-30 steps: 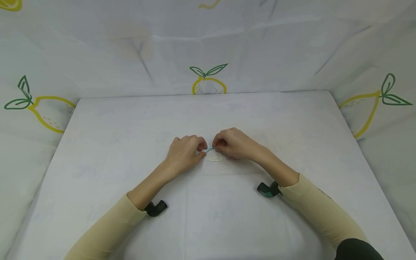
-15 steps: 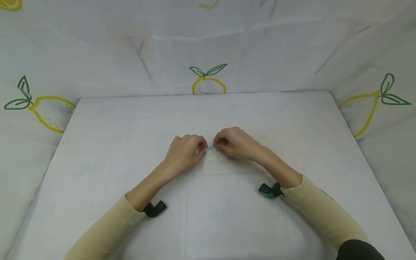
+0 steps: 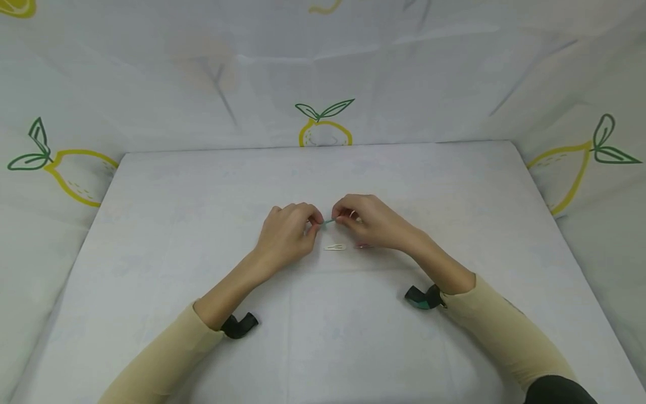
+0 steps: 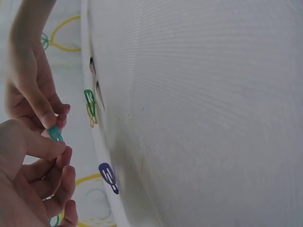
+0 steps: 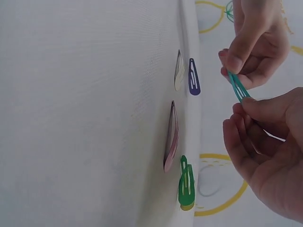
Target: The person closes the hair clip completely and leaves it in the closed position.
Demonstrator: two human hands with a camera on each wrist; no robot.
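Note:
A teal snap hair clip (image 5: 239, 88) is stretched between the two hands, raised over the table. My left hand (image 3: 287, 234) pinches one end between thumb and fingers. My right hand (image 3: 375, 221) pinches the opposite end the same way. In the head view only a short strip of the teal clip shows between the fingertips. Below the hands, a white hair clip (image 3: 335, 247) lies on the cloth, and a pink clip (image 3: 363, 246) sits partly under the right hand.
The right wrist view also shows a purple clip (image 5: 194, 90) and a green clip (image 5: 186, 200) overlapping a yellow one (image 5: 188, 207), all farther back on the white table (image 3: 323, 336). White lemon-print cloth (image 3: 151, 95) walls off the back and both sides.
Both hands have risen slightly, away from the body, with the teal clip. A second ago its strip looked forked between the fingers; now it appears as one line. More of the pink clip shows.

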